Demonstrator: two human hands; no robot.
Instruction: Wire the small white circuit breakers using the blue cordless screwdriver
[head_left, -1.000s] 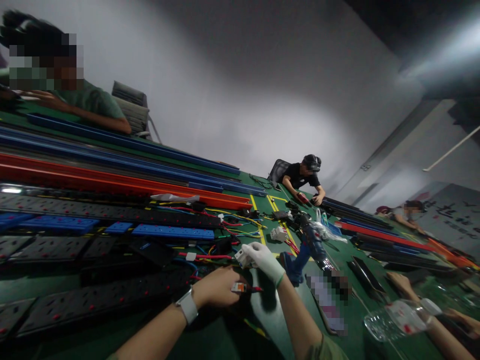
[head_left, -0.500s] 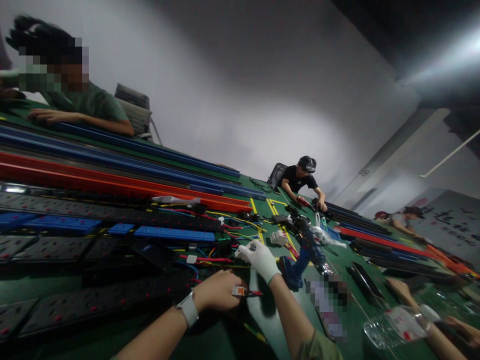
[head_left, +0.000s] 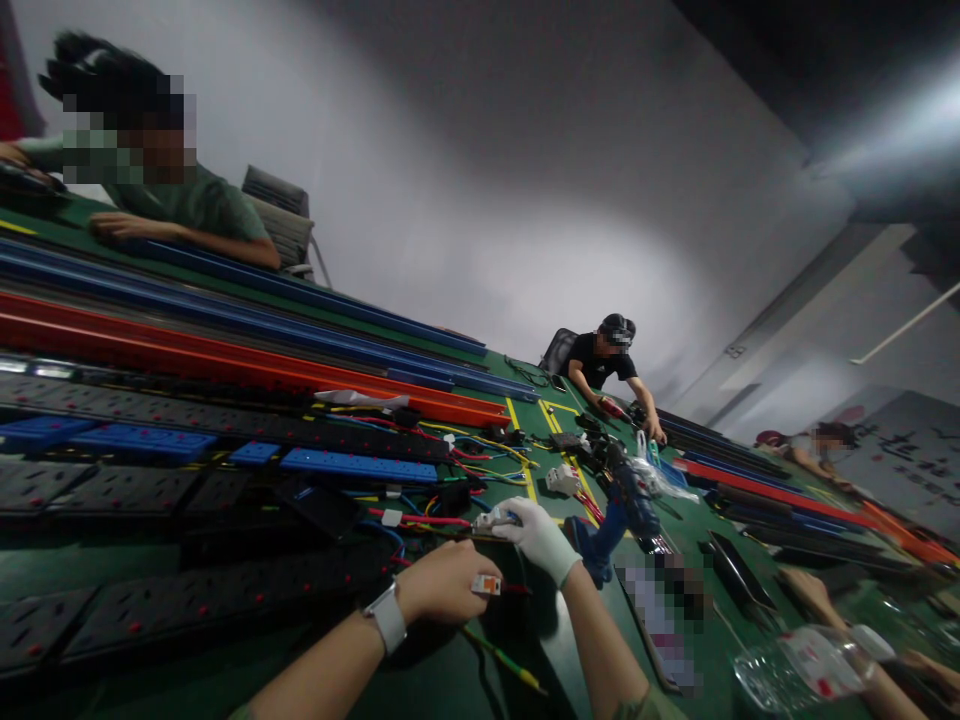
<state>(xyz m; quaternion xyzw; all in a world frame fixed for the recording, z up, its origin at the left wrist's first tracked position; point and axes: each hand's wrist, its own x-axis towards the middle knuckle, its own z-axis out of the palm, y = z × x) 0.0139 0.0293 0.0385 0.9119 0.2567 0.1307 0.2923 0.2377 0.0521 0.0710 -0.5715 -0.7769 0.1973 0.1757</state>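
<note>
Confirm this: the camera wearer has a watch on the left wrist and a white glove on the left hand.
One correction: the head view shows the white glove on the right hand. The left hand is ungloved, with the watch at its wrist, as stated.

A blue rail [head_left: 315,296] lay along the far edge of the green table [head_left: 686,520], and an orange rail [head_left: 150,335] ran roughly parallel, farther in from that edge. Beyond the edge stood a grey chair [head_left: 277,205], beside a co-worker in green [head_left: 229,215]. Another, in black [head_left: 592,358], leaned over the table. A blue drill [head_left: 634,505] rested near a phone [head_left: 651,615]; to their right was a clear bottle [head_left: 799,660].
</note>
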